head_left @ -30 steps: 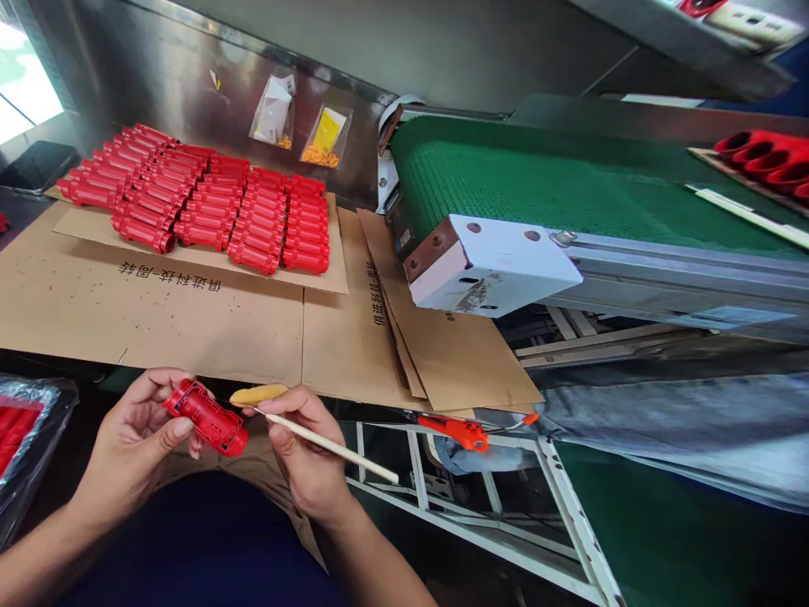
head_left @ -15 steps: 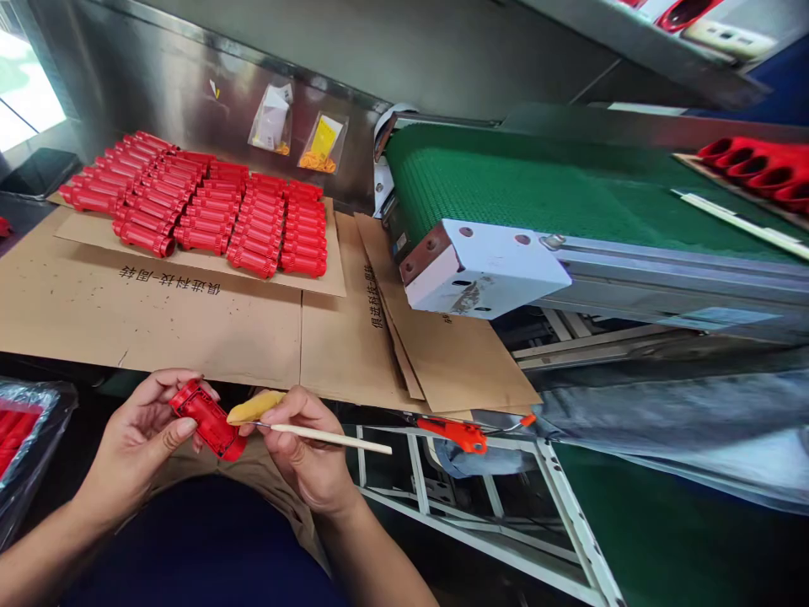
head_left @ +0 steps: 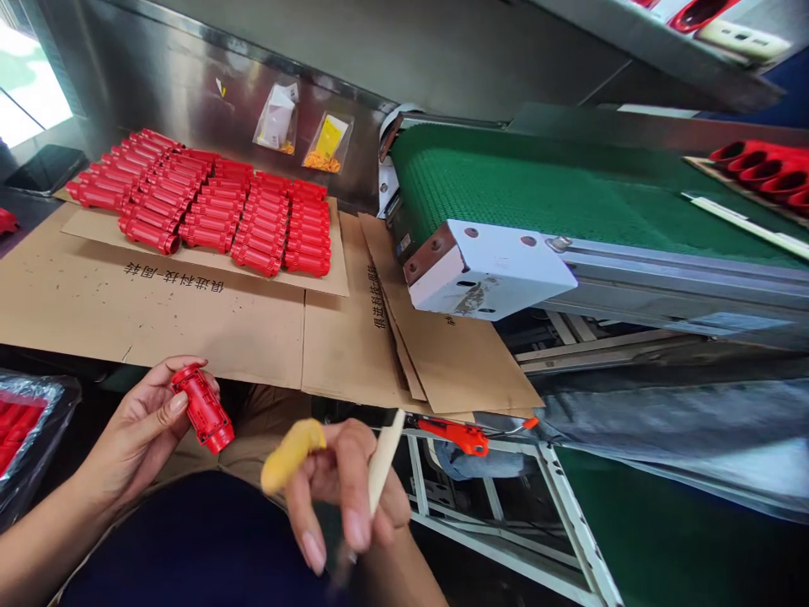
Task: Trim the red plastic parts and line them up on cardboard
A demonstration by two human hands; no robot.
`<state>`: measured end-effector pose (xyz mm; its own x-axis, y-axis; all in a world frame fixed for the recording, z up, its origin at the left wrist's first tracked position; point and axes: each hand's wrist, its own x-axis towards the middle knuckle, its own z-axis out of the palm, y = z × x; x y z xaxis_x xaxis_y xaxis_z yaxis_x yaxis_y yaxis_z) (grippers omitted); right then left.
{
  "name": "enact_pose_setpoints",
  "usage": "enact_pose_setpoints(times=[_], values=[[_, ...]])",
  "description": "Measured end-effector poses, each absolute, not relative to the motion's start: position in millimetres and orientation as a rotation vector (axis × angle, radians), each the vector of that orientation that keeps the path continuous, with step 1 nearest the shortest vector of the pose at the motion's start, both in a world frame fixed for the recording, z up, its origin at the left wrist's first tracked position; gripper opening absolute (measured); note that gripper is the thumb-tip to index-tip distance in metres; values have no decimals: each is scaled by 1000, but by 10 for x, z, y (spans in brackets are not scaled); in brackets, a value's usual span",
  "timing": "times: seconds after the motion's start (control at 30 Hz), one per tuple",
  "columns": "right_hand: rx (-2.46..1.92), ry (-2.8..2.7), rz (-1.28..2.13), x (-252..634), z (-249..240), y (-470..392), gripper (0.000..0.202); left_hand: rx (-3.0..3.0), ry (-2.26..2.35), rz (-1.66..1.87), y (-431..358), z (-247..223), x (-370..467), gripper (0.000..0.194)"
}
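Note:
My left hand (head_left: 148, 417) is closed around a ribbed red plastic cylinder (head_left: 202, 409), which hangs tilted over my lap with slots showing in its side. Between the fingers of my right hand (head_left: 354, 480) sits a slim white-handled tool (head_left: 384, 464); its thin tip points down and is smeared by motion, so its kind is unclear. A yellow finger cot (head_left: 294, 455) covers one fingertip of that hand. The right hand is apart from the cylinder. Beyond both hands, rows of similar red cylinders (head_left: 208, 202) lie on a cardboard sheet (head_left: 322, 285).
A green conveyor belt (head_left: 537, 185) with a metal frame stands to the right, carrying red parts (head_left: 764, 169). Orange-handled pliers (head_left: 458, 434) lie near the cardboard edge. Small bags (head_left: 329, 143) rest at the back. At left are a phone (head_left: 47, 169) and a lined bin (head_left: 29, 430).
My right hand has moved away from the red cylinder, right and toward me, turning the tool so its tip points down. The cylinder in my left hand has tilted more upright.

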<state>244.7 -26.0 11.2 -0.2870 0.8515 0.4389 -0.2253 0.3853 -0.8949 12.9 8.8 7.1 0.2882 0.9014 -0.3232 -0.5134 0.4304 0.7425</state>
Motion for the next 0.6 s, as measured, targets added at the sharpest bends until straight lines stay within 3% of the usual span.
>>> enact_pose_setpoints(times=[0.1,0.13,0.4,0.6], values=[[-870,-1647,869,2508,147,-316,15,560,820,1015,75,59,140,40],[-884,-1678,813,2492,152,-342,14,553,828,1009,68,54,146,41],[-708,-1799,579,2244,57,-374,50,563,851,1024,51,43,188,36],[-733,-1826,531,2248,65,-332,47,590,858,1054,54,24,179,32]])
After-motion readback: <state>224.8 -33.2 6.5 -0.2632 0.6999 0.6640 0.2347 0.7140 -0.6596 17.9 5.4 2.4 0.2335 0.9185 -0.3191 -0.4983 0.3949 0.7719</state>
